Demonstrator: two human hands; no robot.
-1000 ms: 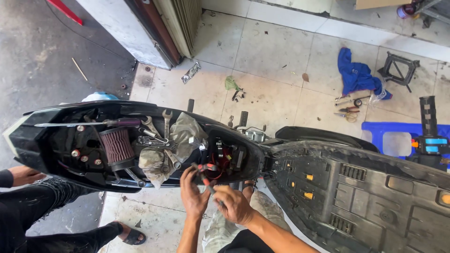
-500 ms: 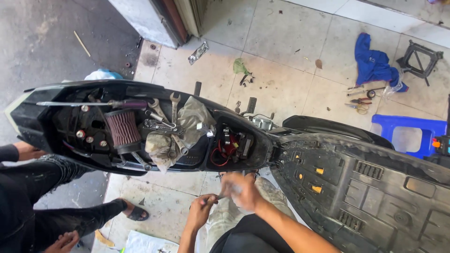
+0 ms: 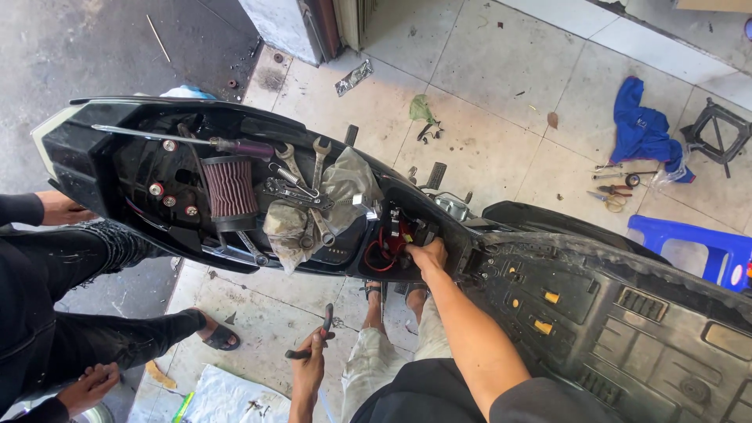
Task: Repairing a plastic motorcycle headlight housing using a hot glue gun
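tiled workshop floor [image 3: 501, 70] all around, with a scooter [image 3: 102, 157] opened up in the middle and its seat [image 3: 627, 313] flipped up on the right. right hand [image 3: 427, 255] is now down in the open compartment, fingers curled against the red wires [image 3: 384, 243] by the frame edge; can't tell if it's actually gripping anything. half a second ago both hands were together below the bodywork, so the right one has gone up and in. left hand [image 3: 308, 368] has dropped low over the floor and is closed around a pair of pliers [image 3: 313, 337], which stick up and to the right. wrenches [image 3: 301, 176], a grey rag [image 3: 345, 188] and a ribbed air filter [image 3: 231, 188] sit in the compartment. another person's hand [image 3: 90, 385] is at the bottom left.
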